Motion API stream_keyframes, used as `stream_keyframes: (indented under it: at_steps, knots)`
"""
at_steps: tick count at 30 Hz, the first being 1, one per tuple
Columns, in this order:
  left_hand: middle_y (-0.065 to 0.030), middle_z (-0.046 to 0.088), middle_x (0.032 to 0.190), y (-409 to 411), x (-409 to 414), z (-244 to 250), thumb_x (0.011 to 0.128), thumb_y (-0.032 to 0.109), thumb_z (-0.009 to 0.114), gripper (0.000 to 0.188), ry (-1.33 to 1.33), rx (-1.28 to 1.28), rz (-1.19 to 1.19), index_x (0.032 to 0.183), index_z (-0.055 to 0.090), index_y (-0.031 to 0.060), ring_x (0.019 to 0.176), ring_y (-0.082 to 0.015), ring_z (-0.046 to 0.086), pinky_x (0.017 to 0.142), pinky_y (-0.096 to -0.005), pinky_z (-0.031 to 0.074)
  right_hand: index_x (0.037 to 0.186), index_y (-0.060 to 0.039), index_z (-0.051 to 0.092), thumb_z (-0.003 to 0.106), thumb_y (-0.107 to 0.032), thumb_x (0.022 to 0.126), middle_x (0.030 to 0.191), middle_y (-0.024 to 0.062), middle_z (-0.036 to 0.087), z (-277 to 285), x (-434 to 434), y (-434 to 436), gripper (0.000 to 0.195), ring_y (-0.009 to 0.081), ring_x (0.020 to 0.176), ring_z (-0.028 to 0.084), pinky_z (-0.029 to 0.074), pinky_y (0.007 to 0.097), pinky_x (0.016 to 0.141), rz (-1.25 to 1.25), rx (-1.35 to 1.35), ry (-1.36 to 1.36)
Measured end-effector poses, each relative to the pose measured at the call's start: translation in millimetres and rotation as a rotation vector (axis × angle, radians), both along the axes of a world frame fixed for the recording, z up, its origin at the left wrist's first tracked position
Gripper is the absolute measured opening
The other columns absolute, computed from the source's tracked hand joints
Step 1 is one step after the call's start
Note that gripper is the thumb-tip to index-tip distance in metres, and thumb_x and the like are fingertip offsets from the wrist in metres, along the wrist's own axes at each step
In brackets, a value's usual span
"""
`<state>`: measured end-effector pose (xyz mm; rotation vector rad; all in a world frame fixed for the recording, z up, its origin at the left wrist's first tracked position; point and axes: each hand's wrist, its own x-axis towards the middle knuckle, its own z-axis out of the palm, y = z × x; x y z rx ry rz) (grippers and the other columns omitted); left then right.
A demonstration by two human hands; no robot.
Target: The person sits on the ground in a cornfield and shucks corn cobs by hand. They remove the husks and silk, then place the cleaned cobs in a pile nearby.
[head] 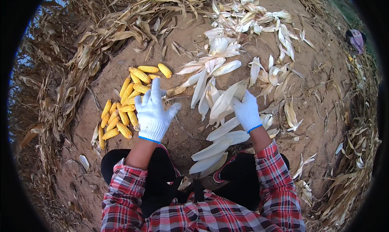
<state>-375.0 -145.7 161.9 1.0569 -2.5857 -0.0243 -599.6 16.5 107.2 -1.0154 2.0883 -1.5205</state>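
My left hand (pixel 155 113), in a white knitted glove with a blue cuff edge, is spread above the right side of a pile of yellow corn cobs (pixel 124 130). Its palm seems bare of any object, and it hides some of the cobs. My right hand (pixel 247 110), gloved the same way, grips pale dry corn husks (pixel 226 102) that fan out to its left. More loose husks (pixel 212 153) lie below that hand, between my feet. One cob (pixel 164 70) rests at the upper right end of the pile.
Husked leaves (pixel 222 46) are scattered over the brown soil (pixel 188 128) ahead and to the right. Dry corn stalks (pixel 60 70) are heaped along the left and top, with more stalks (pixel 349 177) at the right. A pinkish cloth-like item (pixel 357 42) lies at the far right.
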Motion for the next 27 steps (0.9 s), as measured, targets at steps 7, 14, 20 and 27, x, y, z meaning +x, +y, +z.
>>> stream_keyframes:
  at_steps: [7, 14, 20, 27]
  knots:
    - [-0.0219, 0.043, 0.140, 1.3, 1.5, -8.5, 0.075, 0.058, 0.070, 0.084, -0.079, 0.304, -0.138, 0.134, 0.047, 0.0033, 0.130, -0.0361, 0.041, 0.108, -0.0448, 0.032, 0.112, 0.0043, 0.064, 0.067, -0.020, 0.086, 0.095, 0.0077, 0.068, -5.5, 1.2, -5.6, 0.035, 0.0143, 0.081, 0.063, 0.052, 0.0314, 0.069, 0.051, 0.073, -0.542]
    - [-0.0184, 0.069, 0.101, 34.0, -10.5, -49.3, 0.080, 0.044, 0.070, 0.058, 0.264, 0.909, -0.086, 0.118, 0.061, 0.0005, 0.095, -0.0306, 0.067, 0.084, -0.0388, 0.051, 0.086, 0.0081, 0.066, 0.069, -0.031, 0.083, 0.069, 0.0143, 0.062, -5.9, 39.4, -26.3, 0.039, 0.0193, 0.068, 0.058, 0.047, 0.0315, 0.064, 0.394, 0.164, -0.144]
    - [-0.0171, 0.071, 0.086, 12.6, -3.8, -35.9, 0.079, 0.041, 0.072, 0.053, 0.321, 1.096, 0.157, 0.105, 0.067, -0.0048, 0.080, -0.0253, 0.070, 0.074, -0.0361, 0.053, 0.099, -0.0037, 0.067, 0.067, -0.021, 0.081, 0.123, 0.0178, 0.060, -6.1, -101.2, 17.4, 0.025, 0.0344, 0.097, 0.063, 0.050, 0.0431, 0.083, -0.367, 0.508, 0.841]
    - [-0.0178, 0.071, 0.092, 14.0, -10.8, -34.7, 0.079, 0.037, 0.072, 0.055, 0.409, 1.167, 0.132, 0.110, 0.064, -0.0075, 0.081, -0.0229, 0.069, 0.074, -0.0343, 0.053, 0.150, -0.0101, 0.025, 0.058, -0.047, 0.092, 0.149, 0.0159, 0.033, -4.7, -91.0, 26.6, 0.076, 0.0359, 0.124, 0.046, 0.043, 0.0496, 0.100, 0.279, -0.305, -0.830]
